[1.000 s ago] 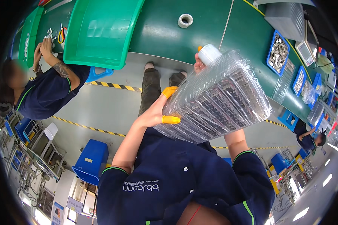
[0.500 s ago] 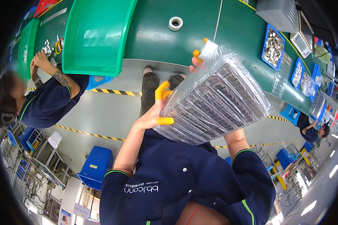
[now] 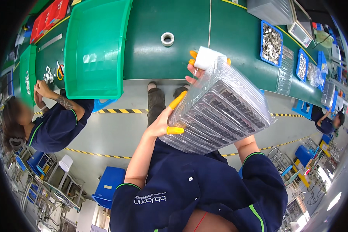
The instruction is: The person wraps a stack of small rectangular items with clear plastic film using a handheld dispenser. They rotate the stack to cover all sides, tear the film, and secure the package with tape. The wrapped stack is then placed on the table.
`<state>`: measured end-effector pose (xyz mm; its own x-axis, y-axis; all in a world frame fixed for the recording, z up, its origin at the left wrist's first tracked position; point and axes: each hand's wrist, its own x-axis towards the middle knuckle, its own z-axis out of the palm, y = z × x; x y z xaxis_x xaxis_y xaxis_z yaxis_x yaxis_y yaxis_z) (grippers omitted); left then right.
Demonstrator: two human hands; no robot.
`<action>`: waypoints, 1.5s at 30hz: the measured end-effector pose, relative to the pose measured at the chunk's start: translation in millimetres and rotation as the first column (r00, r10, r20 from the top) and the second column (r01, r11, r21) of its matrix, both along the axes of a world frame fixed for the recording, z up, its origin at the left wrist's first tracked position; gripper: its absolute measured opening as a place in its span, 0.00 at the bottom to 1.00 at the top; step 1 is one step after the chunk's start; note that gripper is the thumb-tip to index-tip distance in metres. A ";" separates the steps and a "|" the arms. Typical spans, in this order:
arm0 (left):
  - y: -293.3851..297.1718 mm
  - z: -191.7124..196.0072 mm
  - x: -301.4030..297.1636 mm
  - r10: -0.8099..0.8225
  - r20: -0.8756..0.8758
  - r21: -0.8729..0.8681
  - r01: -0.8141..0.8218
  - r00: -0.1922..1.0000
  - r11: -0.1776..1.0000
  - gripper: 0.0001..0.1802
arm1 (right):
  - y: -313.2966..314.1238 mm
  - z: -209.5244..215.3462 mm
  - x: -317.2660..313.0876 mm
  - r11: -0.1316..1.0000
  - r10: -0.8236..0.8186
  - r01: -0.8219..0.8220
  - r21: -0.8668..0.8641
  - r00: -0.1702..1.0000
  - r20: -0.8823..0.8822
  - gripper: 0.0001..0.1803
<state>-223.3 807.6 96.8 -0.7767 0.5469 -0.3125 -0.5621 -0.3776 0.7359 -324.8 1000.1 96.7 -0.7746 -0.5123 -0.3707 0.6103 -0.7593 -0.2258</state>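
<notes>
I hold a tilted stack of clear plastic trays (image 3: 220,112) wrapped in shiny film, with dark small parts in rows inside. My left hand (image 3: 167,120), in yellow finger cots, grips its left side, thumb over the near face. Behind the stack runs my right arm; the fingers of my right hand (image 3: 193,69), some in yellow cots, come out past the far left corner. They press around a white rectangular piece (image 3: 210,58) at that corner, whose kind I cannot make out. The right palm is hidden by the trays.
On the green table (image 3: 150,62) lie a large green bin (image 3: 94,83) and a tape roll (image 3: 167,39). Blue trays of small metal parts (image 3: 272,42), a scale (image 3: 300,34) and flat clear trays (image 3: 285,71) lie right. A co-worker (image 3: 54,123) sits left, near orange-handled scissors (image 3: 60,72).
The stack has tilted a little in my hands, and the white piece shows more fully. My view has shifted, so the table's things appear moved leftward.
</notes>
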 end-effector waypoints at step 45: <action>-8.3 -35.2 -2.4 0.041 0.269 -0.057 -0.026 0.962 0.998 0.56 | 11.7 -36.5 -123.2 0.912 0.257 -0.380 -0.153 0.822 -0.508 0.50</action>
<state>-225.7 799.4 61.6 -0.6774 0.4991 -0.5403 -0.7299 -0.3647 0.5782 -448.1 1011.8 60.2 -0.5991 -0.7849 0.1581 0.6944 -0.6077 -0.3855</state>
